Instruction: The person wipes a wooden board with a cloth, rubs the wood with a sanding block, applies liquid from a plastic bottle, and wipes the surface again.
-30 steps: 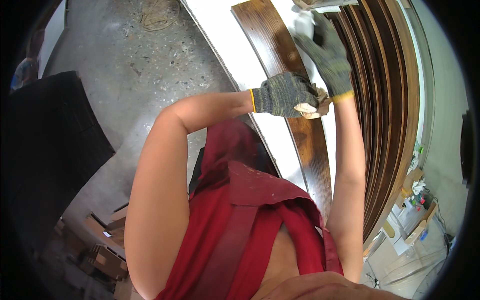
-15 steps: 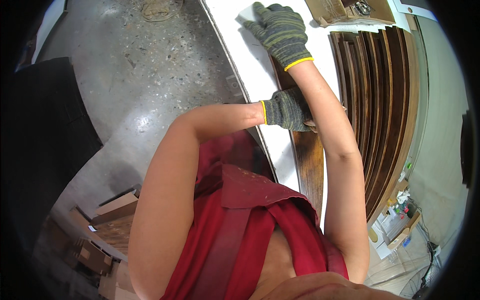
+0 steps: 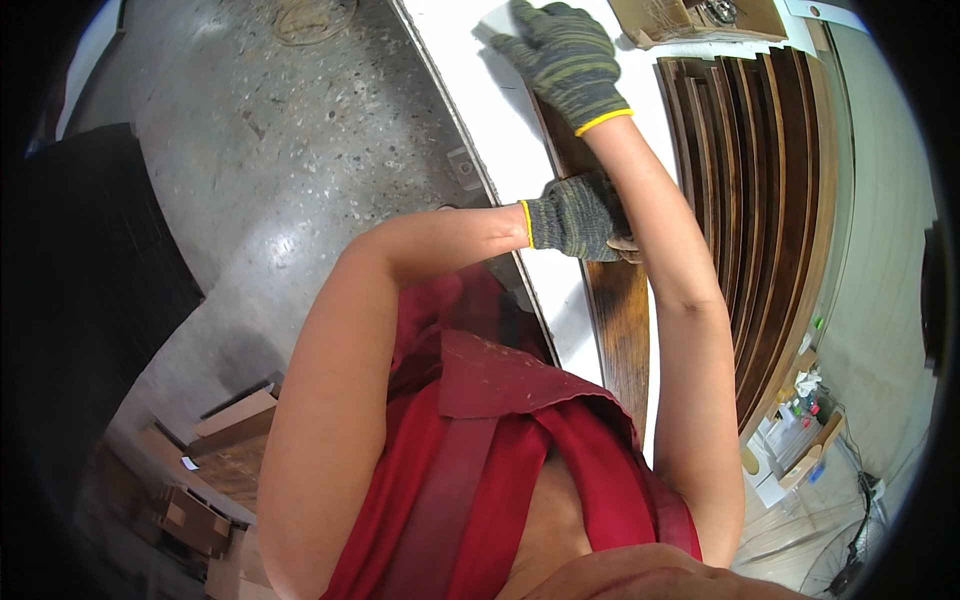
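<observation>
One dark-stained wooden plank (image 3: pixel 620 320) is laid lengthwise on the white worktop (image 3: pixel 470 90). The gloved left hand (image 3: pixel 575 217) is closed in a grip around a small pale pad pressed to the plank; the gloved right hand (image 3: pixel 563 50) is spread flat, fingers open, at the far end. Finished-looking stained planks (image 3: pixel 770 200) are stacked alongside, so the work is judged well advanced, this piece remaining.

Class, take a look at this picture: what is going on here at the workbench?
A person in grey knitted gloves works on a dark wooden plank that lies on a white table. The right hand reaches forward with fingers spread at the plank's far end. The left hand presses down on the plank, seemingly holding something small and pale, though what it is cannot be told. To the right, a row of similar dark planks lies side by side, with a cardboard box beyond them.
</observation>
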A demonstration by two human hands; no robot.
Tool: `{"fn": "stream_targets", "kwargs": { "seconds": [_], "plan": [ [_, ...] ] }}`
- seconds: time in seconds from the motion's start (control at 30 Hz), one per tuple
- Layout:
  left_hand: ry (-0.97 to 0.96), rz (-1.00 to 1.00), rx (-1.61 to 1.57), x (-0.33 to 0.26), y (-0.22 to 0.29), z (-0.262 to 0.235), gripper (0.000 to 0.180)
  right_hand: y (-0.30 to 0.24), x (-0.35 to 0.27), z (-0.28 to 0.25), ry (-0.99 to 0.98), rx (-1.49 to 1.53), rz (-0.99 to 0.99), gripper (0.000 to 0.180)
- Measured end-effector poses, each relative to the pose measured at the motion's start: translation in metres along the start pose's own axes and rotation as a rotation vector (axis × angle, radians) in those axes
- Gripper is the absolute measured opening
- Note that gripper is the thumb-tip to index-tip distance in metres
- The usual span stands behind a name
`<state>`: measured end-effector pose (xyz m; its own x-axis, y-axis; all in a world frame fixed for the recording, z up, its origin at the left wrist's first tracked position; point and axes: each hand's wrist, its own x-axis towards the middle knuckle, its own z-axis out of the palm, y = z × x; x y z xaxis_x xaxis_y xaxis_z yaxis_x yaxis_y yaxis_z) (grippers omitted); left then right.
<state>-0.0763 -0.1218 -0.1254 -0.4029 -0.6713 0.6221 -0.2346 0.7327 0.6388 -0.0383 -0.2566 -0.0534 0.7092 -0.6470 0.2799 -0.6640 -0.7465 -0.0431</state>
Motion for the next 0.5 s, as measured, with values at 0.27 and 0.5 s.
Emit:
{"fn": "stream_targets", "kwargs": {
  "seconds": [0.27,0.5],
  "plan": [
    [-0.295,-0.028,-0.097,0.0,0.004,-0.012,0.025,0.058,0.0,-0.017,0.001,-0.111,0.24,0.056],
    [-0.573,-0.087,-0.431,-0.003,0.001,-0.033,0.042,0.053,-0.008,0.009,0.087,-0.082,0.313,0.047]
  ]
}}
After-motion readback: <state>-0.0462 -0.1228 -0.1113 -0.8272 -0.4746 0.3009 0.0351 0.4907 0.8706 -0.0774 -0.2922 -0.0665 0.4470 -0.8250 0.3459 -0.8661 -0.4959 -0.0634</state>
